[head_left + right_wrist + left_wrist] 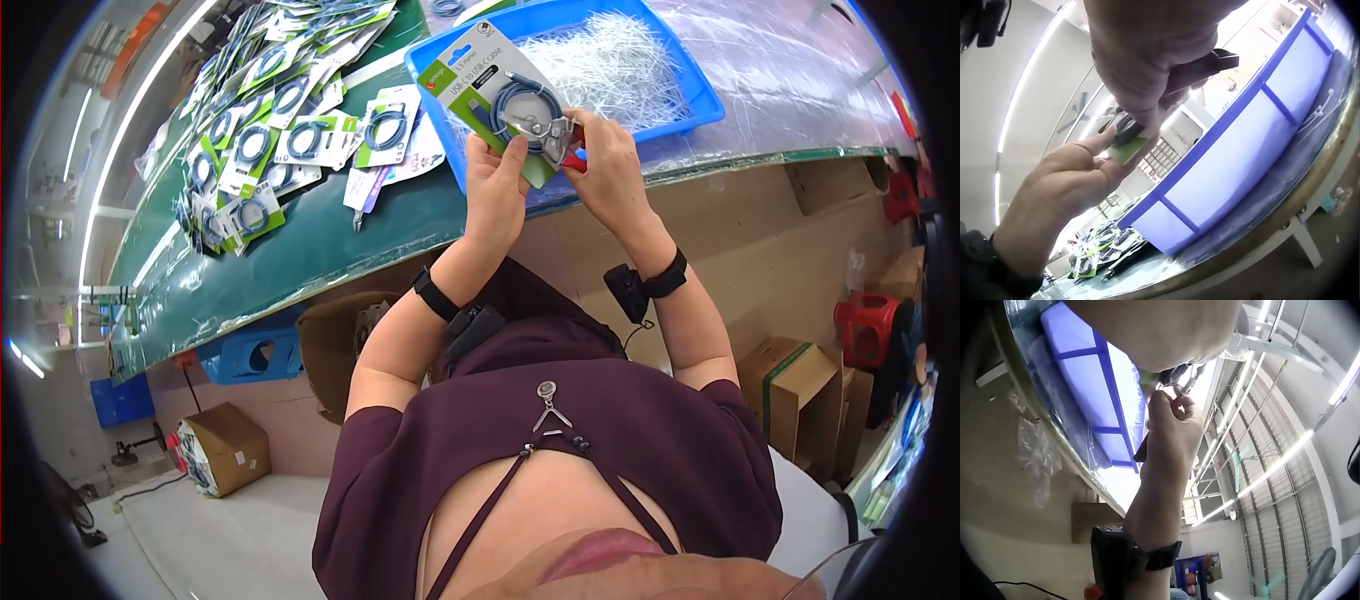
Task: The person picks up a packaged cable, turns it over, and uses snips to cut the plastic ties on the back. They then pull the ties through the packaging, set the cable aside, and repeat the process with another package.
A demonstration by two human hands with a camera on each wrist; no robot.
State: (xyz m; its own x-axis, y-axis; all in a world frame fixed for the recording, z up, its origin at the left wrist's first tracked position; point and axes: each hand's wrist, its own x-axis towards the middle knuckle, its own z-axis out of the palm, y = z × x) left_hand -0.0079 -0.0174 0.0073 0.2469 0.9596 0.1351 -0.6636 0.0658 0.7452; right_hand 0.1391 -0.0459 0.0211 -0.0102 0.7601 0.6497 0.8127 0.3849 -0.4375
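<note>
In the head view my left hand [495, 195] grips the lower left edge of a white and green card [470, 75], its thumb over the front. A coiled blue-grey USB-C cable [497, 112] is mounted on that card, which is tilted above the near left part of a blue tray. My right hand [612, 165] holds small metal cutters [560, 140] with red handles, their jaws over the lower right of the coil. The right wrist view shows a handle of the cutters [1204, 70] sticking out of the right hand. The left wrist view largely hides the card.
The blue tray [690, 125] holds a heap of thin white plastic strips [610, 65]. Many carded cables [250, 145] are piled on the green tabletop [400, 215] at left. Thin white ties [1319, 112] lie beside the tray. Below the table stand cardboard boxes [790, 390] and a red stool [862, 325].
</note>
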